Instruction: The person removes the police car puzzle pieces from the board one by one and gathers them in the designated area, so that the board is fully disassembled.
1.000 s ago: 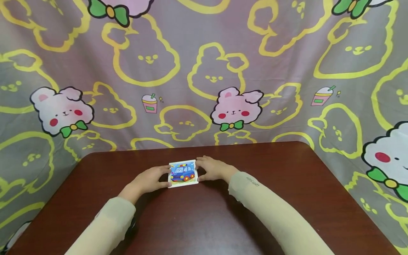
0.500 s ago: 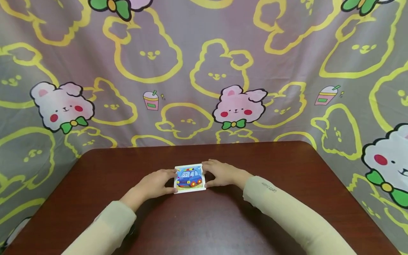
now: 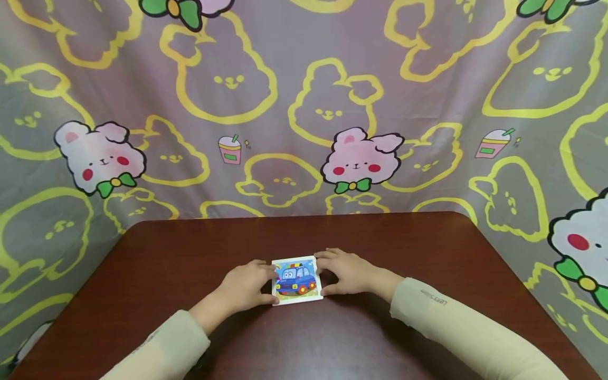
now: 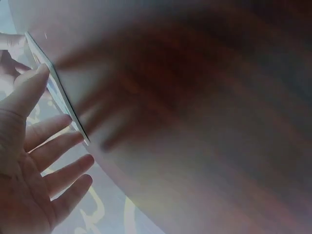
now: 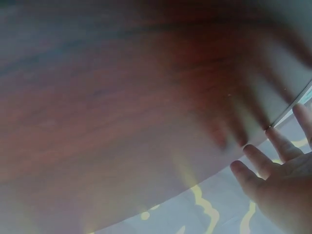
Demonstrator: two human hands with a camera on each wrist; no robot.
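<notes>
A small square picture board point(image 3: 296, 281) with a white frame shows a cartoon blue car with a roof light. It lies face up on the dark red-brown table point(image 3: 399, 237). At its left edge, my left hand point(image 3: 244, 287) touches it with thumb and fingertips. My right hand point(image 3: 349, 273) does the same along the right edge. In the left wrist view the board point(image 4: 61, 92) is seen edge-on, thumb on its rim and the fingers spread. The right wrist view shows my right fingers point(image 5: 282, 146) extended at the board's edge; the thumb is out of that view.
Behind and beside the table hangs a grey-pink cloth point(image 3: 266, 95) printed with yellow outlines and rabbit faces. The table's back edge point(image 3: 304, 217) lies beyond the board, close to the cloth. Both forearms wear pale long sleeves point(image 3: 456, 322).
The picture board has moved toward me and slightly right across the table. Both hands have moved along with it, staying at its left and right edges.
</notes>
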